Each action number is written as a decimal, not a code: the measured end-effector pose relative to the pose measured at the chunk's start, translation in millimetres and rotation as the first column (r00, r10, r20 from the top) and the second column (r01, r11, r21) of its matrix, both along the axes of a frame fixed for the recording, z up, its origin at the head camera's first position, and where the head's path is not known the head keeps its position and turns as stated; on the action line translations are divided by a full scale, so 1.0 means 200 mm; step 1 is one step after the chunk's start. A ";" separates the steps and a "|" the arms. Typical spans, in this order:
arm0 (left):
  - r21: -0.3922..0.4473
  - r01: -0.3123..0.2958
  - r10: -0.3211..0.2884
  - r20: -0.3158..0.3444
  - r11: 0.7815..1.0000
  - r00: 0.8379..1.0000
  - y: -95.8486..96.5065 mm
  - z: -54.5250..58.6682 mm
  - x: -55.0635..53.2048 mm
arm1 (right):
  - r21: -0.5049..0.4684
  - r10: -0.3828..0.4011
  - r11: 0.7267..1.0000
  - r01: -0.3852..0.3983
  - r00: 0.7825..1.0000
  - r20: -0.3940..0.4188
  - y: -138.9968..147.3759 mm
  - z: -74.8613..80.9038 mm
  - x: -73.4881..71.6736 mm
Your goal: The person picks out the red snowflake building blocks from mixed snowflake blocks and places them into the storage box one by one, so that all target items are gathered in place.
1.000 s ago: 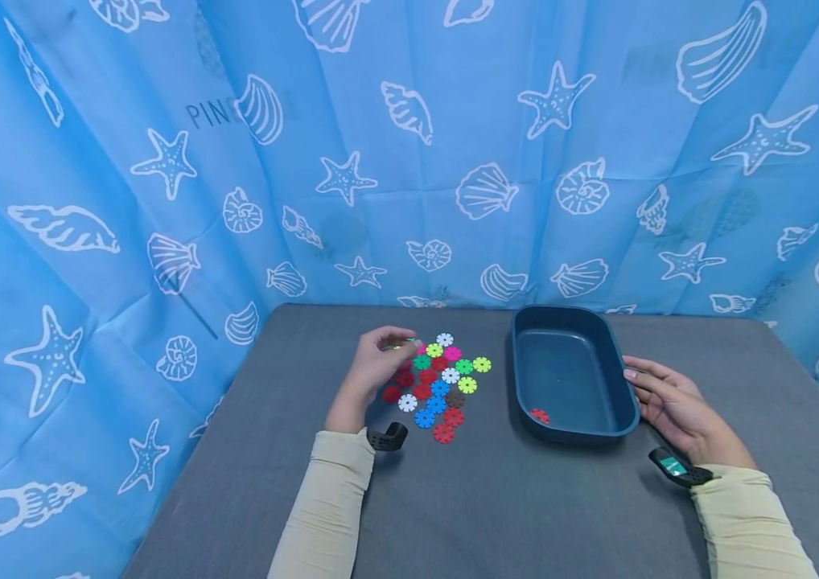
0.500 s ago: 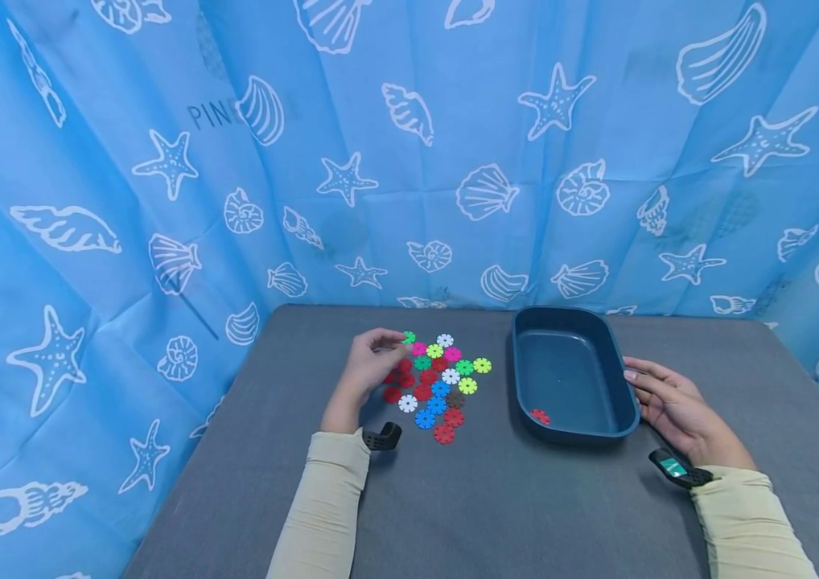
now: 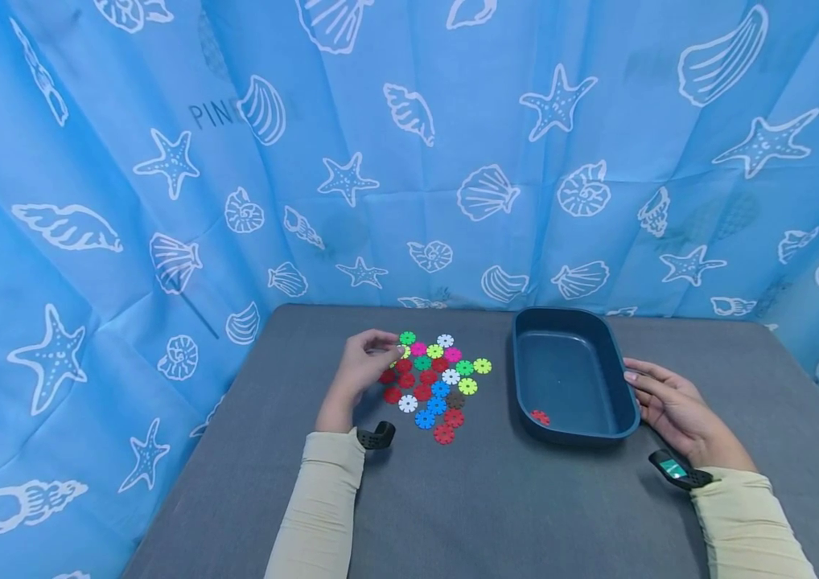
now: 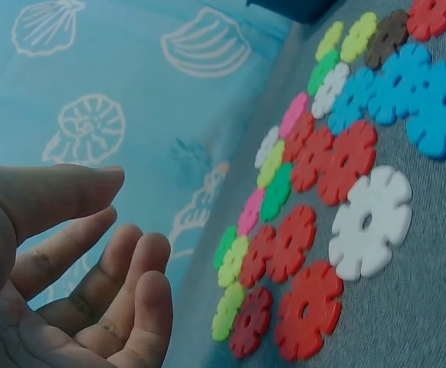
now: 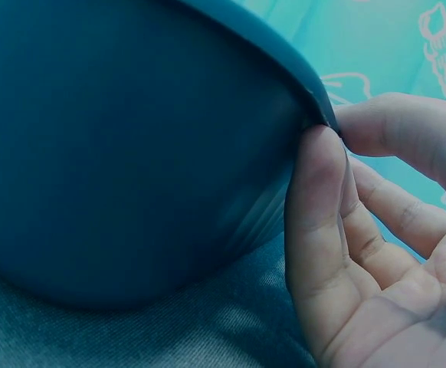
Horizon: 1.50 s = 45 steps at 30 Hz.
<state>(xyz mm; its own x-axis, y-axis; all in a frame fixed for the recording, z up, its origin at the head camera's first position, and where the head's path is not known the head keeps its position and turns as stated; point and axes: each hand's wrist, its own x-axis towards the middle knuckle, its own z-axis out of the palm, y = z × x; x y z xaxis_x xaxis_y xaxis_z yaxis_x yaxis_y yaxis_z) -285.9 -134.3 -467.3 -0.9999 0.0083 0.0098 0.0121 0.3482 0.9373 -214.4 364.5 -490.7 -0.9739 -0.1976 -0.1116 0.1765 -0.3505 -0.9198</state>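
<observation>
Flat notched plastic discs in several colours lie spread on the grey cloth, among them a white disc (image 3: pixel 408 404), a blue disc (image 3: pixel 425 419) and a brown disc (image 3: pixel 456 400). My left hand (image 3: pixel 360 368) hovers at their left edge, near a green disc (image 3: pixel 407 338); in the left wrist view its thumb and loosely bent fingers (image 4: pixel 142 307) stand apart, holding nothing. To the right sits a dark blue rectangular tub (image 3: pixel 570 370) with one red disc (image 3: pixel 540 417) in its near left corner. My right hand (image 3: pixel 677 406) pinches the tub's right rim (image 5: pixel 315 96).
Grey cloth (image 3: pixel 482 507) covers the table. Behind it hangs a blue curtain (image 3: pixel 409 217) with white shell and starfish prints. Each wrist wears a black band (image 3: pixel 376 437).
My left hand has drawn slightly left, away from the discs, uncovering green and yellow ones at the upper left. The right hand and tub have stayed in place.
</observation>
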 end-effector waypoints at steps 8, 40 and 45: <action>-0.031 -0.026 0.026 0.005 0.999 1.000 -0.04 0.00 0.02 | 0.002 0.000 1.000 0.000 1.000 0.003 0.00 0.00 0.00; -0.229 0.047 -0.041 0.028 0.972 0.999 -0.12 -0.06 0.00 | -0.009 -0.004 1.000 0.004 1.000 0.006 0.00 0.00 0.00; -0.243 0.048 -0.042 0.030 0.969 0.999 -0.12 -0.07 0.00 | -0.009 -0.004 1.000 0.004 1.000 0.007 0.00 0.00 0.00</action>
